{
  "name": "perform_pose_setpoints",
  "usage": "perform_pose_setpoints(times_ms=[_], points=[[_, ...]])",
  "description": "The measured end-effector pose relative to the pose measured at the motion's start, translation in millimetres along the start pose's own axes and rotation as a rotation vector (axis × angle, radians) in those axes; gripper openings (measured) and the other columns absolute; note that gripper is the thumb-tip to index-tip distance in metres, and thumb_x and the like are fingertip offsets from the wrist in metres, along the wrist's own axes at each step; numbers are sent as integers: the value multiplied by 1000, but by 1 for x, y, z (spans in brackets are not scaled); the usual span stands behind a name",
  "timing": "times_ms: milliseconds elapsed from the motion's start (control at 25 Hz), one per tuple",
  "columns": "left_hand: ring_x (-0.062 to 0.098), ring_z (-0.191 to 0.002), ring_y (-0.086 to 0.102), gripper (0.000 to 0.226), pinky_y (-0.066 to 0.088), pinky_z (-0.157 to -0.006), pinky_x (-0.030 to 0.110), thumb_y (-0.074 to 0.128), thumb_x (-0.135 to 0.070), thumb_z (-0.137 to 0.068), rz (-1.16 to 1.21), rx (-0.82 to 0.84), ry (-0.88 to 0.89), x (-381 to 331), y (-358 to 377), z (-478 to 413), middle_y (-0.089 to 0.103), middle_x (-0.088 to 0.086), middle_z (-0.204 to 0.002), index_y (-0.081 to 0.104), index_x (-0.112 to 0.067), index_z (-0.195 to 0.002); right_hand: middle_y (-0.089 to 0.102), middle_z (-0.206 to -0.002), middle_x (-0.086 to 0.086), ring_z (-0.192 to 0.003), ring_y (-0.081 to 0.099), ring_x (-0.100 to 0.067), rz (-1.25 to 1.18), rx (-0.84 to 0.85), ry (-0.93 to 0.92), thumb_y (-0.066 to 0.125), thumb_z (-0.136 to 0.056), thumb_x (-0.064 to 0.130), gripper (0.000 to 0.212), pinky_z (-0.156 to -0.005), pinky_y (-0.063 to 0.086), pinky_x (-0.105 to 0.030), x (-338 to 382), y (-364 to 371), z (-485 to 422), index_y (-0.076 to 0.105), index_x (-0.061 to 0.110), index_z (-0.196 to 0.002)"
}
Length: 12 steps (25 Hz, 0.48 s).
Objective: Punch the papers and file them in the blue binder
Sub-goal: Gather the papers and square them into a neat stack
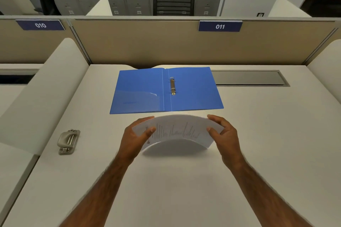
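Note:
A thin stack of printed papers [178, 130] arches upward just above the white desk [184, 180]. My left hand [135, 135] grips its left end and my right hand [224, 133] grips its right end, thumbs on top. Beyond the papers lies the blue binder [140, 91], open flat, with a metal ring mechanism [172, 86] at its spine. A grey metal hole punch [68, 141] sits on the desk to the left, apart from both hands.
A tan partition [166, 42] with a sign "011" closes the desk's far side. White dividers [46, 86] flank the desk left and right. A grey cable slot [247, 78] lies right of the binder. Lockers and a black chair stand behind.

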<state>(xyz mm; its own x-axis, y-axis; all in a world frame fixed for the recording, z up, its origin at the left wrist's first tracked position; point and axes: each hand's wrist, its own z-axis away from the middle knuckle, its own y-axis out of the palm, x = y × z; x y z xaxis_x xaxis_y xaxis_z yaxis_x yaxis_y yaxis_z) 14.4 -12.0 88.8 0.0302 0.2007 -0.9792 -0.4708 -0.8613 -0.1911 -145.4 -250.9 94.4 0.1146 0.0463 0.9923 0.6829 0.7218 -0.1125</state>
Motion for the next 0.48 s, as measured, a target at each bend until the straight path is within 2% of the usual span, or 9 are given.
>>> perform_pose_setpoints(times_ms=[80,160,200,280,400,480], points=[[24,-95,71,45,62,-76,31,70,-39,-77,15,12,-64,9,2,5,75,2,-104,70,-18,-117,71,-107,0,-102,66,-21,3,-11,43,64,-91,5,28,-72,56,-19,-7,1,5,68,23,-112],[26,-94,71,43,60,-86,45,67,-42,-77,20,-12,-124,13,7,8,75,6,-104,70,-20,-114,73,-98,0,-97,68,-26,20,-30,56,61,-93,4,28,-67,55,-18,-9,4,8,69,30,-99],[25,-93,71,42,59,-88,47,66,-43,-77,21,-23,-127,12,9,9,74,6,-103,69,-21,-113,73,-95,0,-94,68,-26,35,-36,48,60,-94,5,29,-67,55,-19,-7,5,9,69,33,-96],[24,-93,71,44,61,-84,42,65,-43,-78,25,-45,-103,7,10,7,74,5,-103,69,-20,-115,73,-95,0,-92,68,-20,54,-34,16,58,-96,8,28,-66,54,-19,0,4,9,68,35,-96],[23,-90,71,46,61,-77,34,68,-43,-78,40,-51,-72,4,7,6,74,3,-101,69,-19,-117,72,-101,-2,-94,67,-17,35,-19,-23,60,-94,6,24,-67,55,-19,4,2,8,69,25,-106],[24,-89,71,39,61,-81,37,70,-40,-81,44,-51,-92,9,7,9,75,5,-99,70,-19,-113,72,-103,0,-96,67,-18,36,-19,11,60,-95,7,24,-72,58,-22,-3,2,11,68,26,-108]])
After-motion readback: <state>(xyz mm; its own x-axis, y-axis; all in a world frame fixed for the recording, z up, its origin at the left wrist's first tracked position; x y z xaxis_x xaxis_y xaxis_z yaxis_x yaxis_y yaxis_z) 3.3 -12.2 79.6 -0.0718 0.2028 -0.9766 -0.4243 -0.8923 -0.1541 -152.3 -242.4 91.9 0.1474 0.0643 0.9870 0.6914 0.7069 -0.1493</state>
